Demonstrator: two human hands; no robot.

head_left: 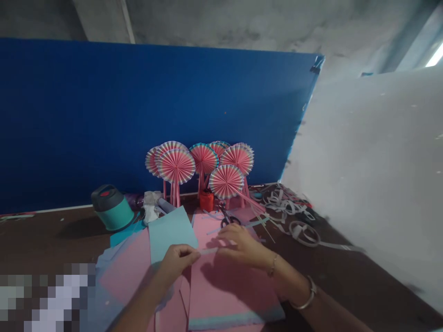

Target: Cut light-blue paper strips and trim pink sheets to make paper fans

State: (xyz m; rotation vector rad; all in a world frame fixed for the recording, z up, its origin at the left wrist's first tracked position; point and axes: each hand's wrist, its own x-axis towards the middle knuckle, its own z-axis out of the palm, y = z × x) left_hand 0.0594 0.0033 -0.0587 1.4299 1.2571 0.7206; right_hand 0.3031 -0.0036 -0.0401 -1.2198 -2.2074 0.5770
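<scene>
My left hand [178,262] is closed in a pinch on one end of a narrow pale strip [208,251]. The strip stretches level above a sheet of pink paper [235,295] with a light blue band along its near edge. At the strip's other end is my right hand [240,244], its fingers spread and its thumb close to the strip; whether it touches I cannot tell. Just beyond the right fingers lie black-handled scissors [230,219]. A light blue sheet [171,230] lies beyond my left hand, over more pink sheets [129,265].
Several pleated pink paper fans [176,166] stand against a blue board [207,101]. A red container [206,201] is below them. At left sits a teal and black object [112,210]. Curled white strips [284,203] and a tape roll [304,234] lie right, near a white panel [374,161].
</scene>
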